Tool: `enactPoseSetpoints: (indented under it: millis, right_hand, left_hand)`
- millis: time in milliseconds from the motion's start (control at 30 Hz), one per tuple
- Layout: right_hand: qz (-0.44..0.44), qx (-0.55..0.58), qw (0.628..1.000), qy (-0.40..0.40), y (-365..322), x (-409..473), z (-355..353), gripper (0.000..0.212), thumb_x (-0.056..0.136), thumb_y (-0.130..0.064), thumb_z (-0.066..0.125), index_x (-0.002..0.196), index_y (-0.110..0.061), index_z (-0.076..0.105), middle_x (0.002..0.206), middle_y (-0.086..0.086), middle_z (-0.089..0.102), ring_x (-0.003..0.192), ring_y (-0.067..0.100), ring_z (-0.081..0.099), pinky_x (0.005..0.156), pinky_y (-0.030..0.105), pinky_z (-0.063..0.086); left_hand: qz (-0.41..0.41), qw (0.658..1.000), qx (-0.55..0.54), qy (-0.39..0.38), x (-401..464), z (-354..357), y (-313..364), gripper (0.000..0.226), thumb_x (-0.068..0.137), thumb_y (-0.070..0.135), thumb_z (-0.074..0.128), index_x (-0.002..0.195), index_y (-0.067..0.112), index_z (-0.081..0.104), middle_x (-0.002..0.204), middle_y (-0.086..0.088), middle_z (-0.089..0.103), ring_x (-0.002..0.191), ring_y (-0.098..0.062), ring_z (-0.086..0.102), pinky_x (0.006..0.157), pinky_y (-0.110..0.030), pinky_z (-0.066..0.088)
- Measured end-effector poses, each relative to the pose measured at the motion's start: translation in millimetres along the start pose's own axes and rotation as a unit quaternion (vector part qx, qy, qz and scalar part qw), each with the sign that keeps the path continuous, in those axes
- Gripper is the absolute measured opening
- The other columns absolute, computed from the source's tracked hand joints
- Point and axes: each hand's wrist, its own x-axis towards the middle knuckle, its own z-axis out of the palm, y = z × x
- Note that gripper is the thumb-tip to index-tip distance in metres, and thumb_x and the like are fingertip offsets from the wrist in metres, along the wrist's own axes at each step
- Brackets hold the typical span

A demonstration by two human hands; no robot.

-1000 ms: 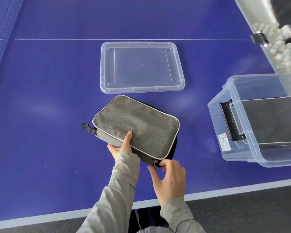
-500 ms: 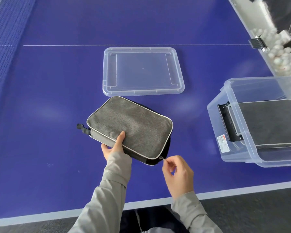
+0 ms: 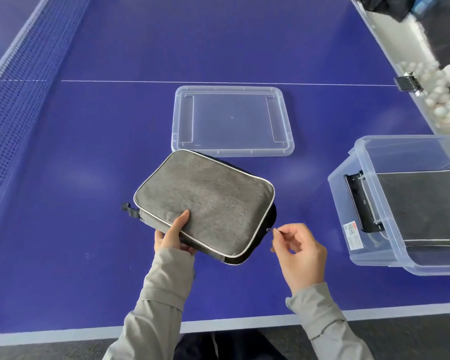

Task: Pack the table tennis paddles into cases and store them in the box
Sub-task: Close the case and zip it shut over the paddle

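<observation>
The right hand pinches the small metal zipper pull between thumb and forefinger at the case's right edge, its other fingers curled loosely behind, the wrist coming in from 5 o'clock in a grey sleeve. The left hand holds the near-left edge of the grey paddle case, thumb laid flat on the top panel and fingers tucked under the edge (so that side is lifted a little off the counter). That forearm runs up from 6 o'clock, also in a grey sleeve.

The case is a rounded rectangle with pale piping, lying near the middle of the blue counter. Its long axis runs from about 10 o'clock to 4 o'clock, and a short black loop sticks out of its left corner toward 9 o'clock.

At 12 o'clock from the case, just beyond its far corner, one clear plastic lid lies flat. At 3 o'clock stands one clear storage box, well apart from the case, with a second grey case lying flat inside it: two cases in all. At 2 o'clock, along the counter's edge, a trough holds many white balls. The net runs along the left at 10 o'clock.
</observation>
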Motion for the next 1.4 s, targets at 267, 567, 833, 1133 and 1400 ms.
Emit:
enactPoseSetpoints:
  millis: [267, 567, 833, 1133, 1400]
  right_hand:
    - [0.003, -0.044, 0.999, 0.007, 2.7, 38.7, 8.0, 0.011, 0.08, 0.002, 0.069, 0.077, -0.006, 0.062, 0.06, -0.008, 0.057, 0.062, 0.005, 0.055, 0.057, 0.007, 0.039]
    - [0.092, 0.067, 0.973, -0.202, 1.6, 74.5, 6.0, 0.027, 0.081, 0.002, 0.064, 0.07, -0.023, 0.061, 0.059, -0.01, 0.063, 0.052, 0.002, 0.056, 0.054, 0.013, 0.046]
    - [0.116, 0.072, 0.945, -0.298, -11.0, 90.4, 12.8, 0.026, 0.082, 0.008, 0.059, 0.072, -0.017, 0.059, 0.051, -0.01, 0.059, 0.045, 0.007, 0.055, 0.048, 0.016, 0.045]
    - [0.117, 0.11, 0.955, -0.249, -31.2, 105.4, 20.8, 0.028, 0.078, 0.014, 0.053, 0.07, -0.013, 0.057, 0.051, -0.006, 0.059, 0.045, 0.008, 0.056, 0.047, 0.016, 0.046]
    - [0.103, 0.174, 0.955, -0.215, -50.3, 129.2, 14.6, 0.027, 0.08, 0.016, 0.054, 0.07, -0.009, 0.057, 0.05, -0.004, 0.06, 0.043, 0.008, 0.052, 0.046, 0.016, 0.044]
  left_hand:
    - [-0.013, 0.999, -0.039, -0.032, -4.7, -24.8, -6.8, 0.035, 0.071, 0.01, 0.075, 0.102, 0.015, 0.059, 0.099, -0.009, 0.067, 0.08, -0.023, 0.066, 0.061, -0.032, 0.054]
    - [0.054, 0.987, 0.026, -0.147, 2.7, -46.4, 19.1, 0.054, 0.054, 0.01, 0.077, 0.106, 0.016, 0.062, 0.094, -0.007, 0.074, 0.081, -0.025, 0.072, 0.061, -0.037, 0.058]
    - [0.125, 0.952, 0.122, -0.25, 3.7, -43.2, 51.1, 0.065, 0.049, 0.006, 0.082, 0.109, 0.016, 0.059, 0.094, -0.006, 0.073, 0.083, -0.025, 0.071, 0.06, -0.037, 0.056]
    - [0.197, 0.886, 0.249, -0.338, 1.4, -40.3, 68.5, 0.078, 0.035, 0.038, 0.095, 0.105, 0.035, 0.061, 0.099, 0.002, 0.073, 0.092, -0.019, 0.07, 0.07, -0.028, 0.057]
    - [0.236, 0.812, 0.377, -0.377, -7.4, -47.0, 90.8, 0.078, 0.044, 0.026, 0.09, 0.112, 0.043, 0.056, 0.103, -0.008, 0.07, 0.096, -0.034, 0.067, 0.084, -0.05, 0.055]
